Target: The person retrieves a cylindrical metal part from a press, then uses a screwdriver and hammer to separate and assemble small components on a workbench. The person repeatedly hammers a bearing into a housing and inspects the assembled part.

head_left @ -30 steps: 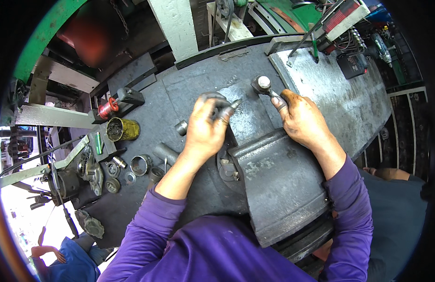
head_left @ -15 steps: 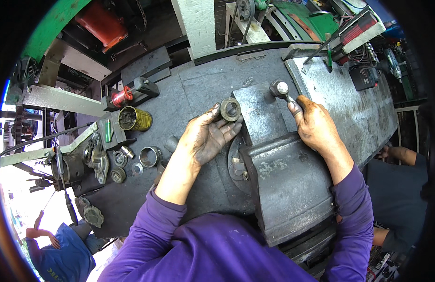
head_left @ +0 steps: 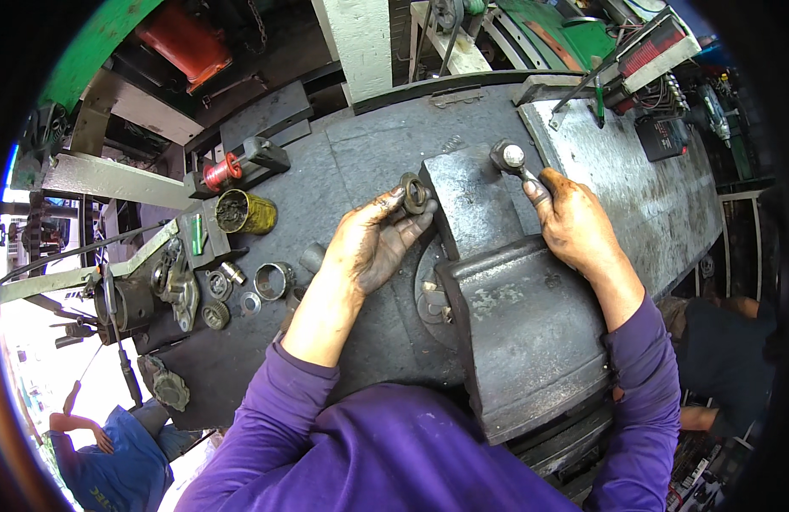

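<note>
My left hand (head_left: 365, 247) is closed, thumb and fingers pinching a dark metal ring (head_left: 416, 194), greasy and collar-shaped. The ring is tilted, its hole turned partly to the side, just left of the top of a big bench vise (head_left: 531, 333). In my right hand (head_left: 580, 224) is a hammer (head_left: 507, 157) with a rounded, shiny face, gripped by its handle close to the head. The hammer head hangs over the far right edge of the vise's flat top block (head_left: 469, 205), apart from the ring. Black grease marks both hands.
Left on the dark bench (head_left: 343, 145) lie a yellow can (head_left: 260, 215), several metal rings and a housing (head_left: 178, 286). A red spool-like part (head_left: 221, 173) stands farther back. A metal plate (head_left: 633, 196) covers the right side. People are at the lower left and right.
The ring has turned in my left hand, its hole now facing more sideways, and has shifted slightly left. My right hand and hammer barely moved. The person at right has shifted.
</note>
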### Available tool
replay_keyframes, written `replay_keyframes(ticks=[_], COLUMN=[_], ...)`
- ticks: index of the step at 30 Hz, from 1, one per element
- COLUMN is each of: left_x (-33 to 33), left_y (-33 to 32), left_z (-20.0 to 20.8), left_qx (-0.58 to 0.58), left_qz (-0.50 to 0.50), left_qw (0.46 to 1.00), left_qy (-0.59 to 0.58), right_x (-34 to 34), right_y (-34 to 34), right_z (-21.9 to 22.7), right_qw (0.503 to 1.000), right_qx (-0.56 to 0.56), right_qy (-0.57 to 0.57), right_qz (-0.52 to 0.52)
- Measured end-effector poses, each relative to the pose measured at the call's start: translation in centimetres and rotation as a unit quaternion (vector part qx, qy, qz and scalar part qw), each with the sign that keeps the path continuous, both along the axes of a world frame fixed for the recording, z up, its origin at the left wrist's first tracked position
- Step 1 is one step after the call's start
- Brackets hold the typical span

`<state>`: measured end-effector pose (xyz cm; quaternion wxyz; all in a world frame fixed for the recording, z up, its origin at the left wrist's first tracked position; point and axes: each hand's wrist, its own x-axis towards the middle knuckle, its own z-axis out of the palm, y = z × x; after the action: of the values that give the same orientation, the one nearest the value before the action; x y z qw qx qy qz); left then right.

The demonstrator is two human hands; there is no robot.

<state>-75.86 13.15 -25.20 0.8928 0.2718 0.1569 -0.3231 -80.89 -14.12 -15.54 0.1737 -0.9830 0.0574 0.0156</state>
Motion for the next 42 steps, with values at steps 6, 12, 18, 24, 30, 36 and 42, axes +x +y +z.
replay_keyframes(ticks=[6,12,18,24,30,36,42], left_x=[-0.5,-0.9,-0.9,-1.1,-1.1,-1.1,-1.0], left_y=[0.1,0.2,0.0,-0.2,-0.3,-0.2,0.0], left_z=[0.1,0.1,-0.5,-0.8,-0.8,-0.9,-1.4], left_qx=[0.023,-0.014,-0.040,-0.003,-0.002,-0.013,-0.016], left_qz=[0.006,-0.007,-0.008,0.004,0.006,-0.002,-0.010], left_qw=[1.000,0.997,0.996,0.997,0.997,0.998,0.999], left_qy=[-0.017,-0.075,-0.084,-0.081,-0.075,-0.067,-0.045], right_x=[0.0,0.0,0.0,0.1,0.0,0.1,0.2], right_y=[0.1,0.0,-0.1,-0.1,0.0,0.1,0.1], right_z=[0.2,0.1,0.0,0.0,0.2,0.4,0.5], right_qw=[1.000,1.000,1.000,1.000,1.000,0.999,0.999], right_qx=[0.000,-0.011,-0.008,-0.003,0.005,-0.005,0.000], right_qy=[0.011,0.006,0.017,0.017,0.020,0.035,0.051], right_qz=[-0.002,0.006,0.002,0.007,0.005,0.001,-0.011])
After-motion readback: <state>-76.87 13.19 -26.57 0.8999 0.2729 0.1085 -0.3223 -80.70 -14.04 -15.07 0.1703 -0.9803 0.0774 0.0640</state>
